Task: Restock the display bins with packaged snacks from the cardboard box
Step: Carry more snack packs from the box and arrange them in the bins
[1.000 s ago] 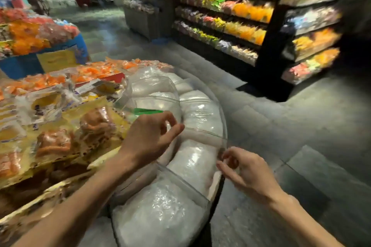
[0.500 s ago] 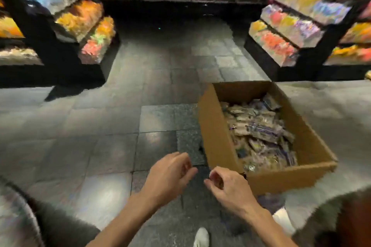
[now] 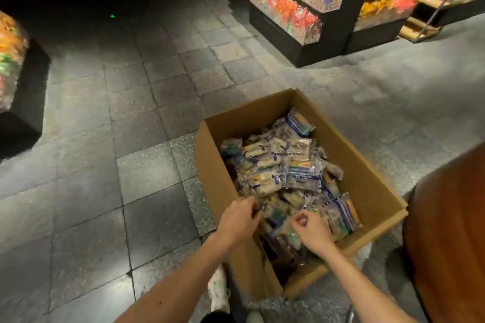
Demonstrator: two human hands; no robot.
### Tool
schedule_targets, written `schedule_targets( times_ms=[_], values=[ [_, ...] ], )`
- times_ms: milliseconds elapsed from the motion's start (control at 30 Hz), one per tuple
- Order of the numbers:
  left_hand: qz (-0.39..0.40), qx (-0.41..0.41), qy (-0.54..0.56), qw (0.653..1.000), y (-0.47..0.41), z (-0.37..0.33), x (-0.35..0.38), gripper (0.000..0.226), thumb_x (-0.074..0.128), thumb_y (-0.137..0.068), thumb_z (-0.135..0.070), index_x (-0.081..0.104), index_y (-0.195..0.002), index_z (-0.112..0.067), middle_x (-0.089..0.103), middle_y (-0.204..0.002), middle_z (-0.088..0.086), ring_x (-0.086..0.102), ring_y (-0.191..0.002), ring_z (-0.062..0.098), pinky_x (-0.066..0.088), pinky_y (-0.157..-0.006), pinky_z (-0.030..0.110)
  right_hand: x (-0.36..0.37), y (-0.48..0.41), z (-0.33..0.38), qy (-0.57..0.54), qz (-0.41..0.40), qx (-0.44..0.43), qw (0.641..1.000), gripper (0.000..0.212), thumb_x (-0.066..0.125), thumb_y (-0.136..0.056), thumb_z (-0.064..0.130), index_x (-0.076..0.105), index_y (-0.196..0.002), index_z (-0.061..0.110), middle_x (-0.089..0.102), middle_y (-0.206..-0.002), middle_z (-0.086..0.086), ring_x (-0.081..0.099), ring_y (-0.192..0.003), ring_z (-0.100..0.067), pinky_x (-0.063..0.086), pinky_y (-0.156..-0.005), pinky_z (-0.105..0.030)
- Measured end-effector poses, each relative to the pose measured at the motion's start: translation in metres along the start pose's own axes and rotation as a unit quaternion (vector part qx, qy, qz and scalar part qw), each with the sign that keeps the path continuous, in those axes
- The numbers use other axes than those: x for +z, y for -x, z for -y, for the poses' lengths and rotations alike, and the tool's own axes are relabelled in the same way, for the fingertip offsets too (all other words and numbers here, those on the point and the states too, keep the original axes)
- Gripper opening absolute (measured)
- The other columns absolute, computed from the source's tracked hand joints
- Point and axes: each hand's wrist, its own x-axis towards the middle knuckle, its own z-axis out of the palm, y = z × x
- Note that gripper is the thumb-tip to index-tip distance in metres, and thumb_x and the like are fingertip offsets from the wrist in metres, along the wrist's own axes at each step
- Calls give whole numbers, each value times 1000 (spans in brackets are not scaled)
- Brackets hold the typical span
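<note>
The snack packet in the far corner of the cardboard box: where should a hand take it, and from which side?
Probably pinch the packet across its narrow width, near the raised end, coming from above. It lies tilted on top of the pile in the far corner of the box, nothing covers it, and the walls block the far sides.

Dim shop; lit coloured snack shelves (image 3: pixel 296 0) glow, grey tiled floor (image 3: pixel 147 181) shows patchy glare, edges warped, overall softness.
</note>
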Motion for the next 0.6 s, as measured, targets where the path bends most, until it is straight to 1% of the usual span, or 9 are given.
schedule_targets(
  times_ms=[67,200,267,333,367,400,467,533,600],
  values=[
    [23,1,6,1000,-45,9,-3,25,54,-100,-38,59,-112,-16,62,-111,4,58,-104,24,50,-88,37,4,-30,10,-55,-4,44,998,21,67,-95,35,64,-106,17,66,-99,2,62,-92,-14,46,-72,-26],
    [63,-2,-20,998,-146,34,-10,41,49,-101,-41,53,-134,-18,52,-133,3,47,-128,26,43,-105,39,24,-100,28,-200,-27,137,970,39,75,-88,33,66,-116,7,67,-113,-4,63,-106,-21,50,-95,-32],
    [75,3,-34,997,-191,44,-11,44,49,-100,-43,51,-136,-17,48,-137,4,44,-132,29,40,-106,40,36,-133,35,-244,-35,182,952,43,79,-85,33,66,-112,2,69,-110,-8,65,-101,-22,52,-95,-34],
    [86,-18,-10,996,-225,47,-16,51,56,-98,-41,44,-141,-15,44,-142,8,39,-134,30,38,-109,42,47,-158,41,-279,-36,221,934,57,83,-80,36,62,-119,1,69,-109,-9,67,-95,-22,57,-84,-33],
    [87,-19,-12,996,-241,48,-17,56,58,-97,-41,41,-144,-15,42,-145,9,38,-136,30,37,-110,43,50,-167,47,-296,-34,238,924,66,86,-76,38,58,-124,2,68,-111,-9,66,-95,-21,56,-78,-30],
    [92,-18,-22,995,-255,50,-18,62,60,-96,-42,37,-147,-15,39,-149,11,36,-139,30,36,-112,43,53,-175,51,-317,-40,250,914,84,90,-68,42,52,-132,2,65,-117,-9,65,-100,-22,55,-81,-31],
    [114,-28,-17,993,-283,55,-12,77,60,-95,-48,24,-154,-14,28,-158,13,26,-146,31,30,-116,45,58,-188,62,-353,-66,291,887,118,94,-58,44,31,-148,1,54,-138,-14,56,-122,-30,50,-102,-42],
    [154,-49,2,987,-306,59,-4,84,52,-96,-58,14,-158,-16,18,-164,11,19,-150,31,24,-118,46,63,-201,64,-368,-111,327,863,121,91,-70,29,10,-154,-1,39,-150,-19,43,-137,-35,37,-116,-43],
    [190,-60,18,980,-322,63,4,79,43,-97,-62,11,-159,-25,22,-163,9,23,-148,32,23,-117,50,66,-207,65,-374,-153,362,840,112,89,-74,18,9,-151,2,38,-150,-21,41,-137,-36,36,-116,-40]
  ],
)
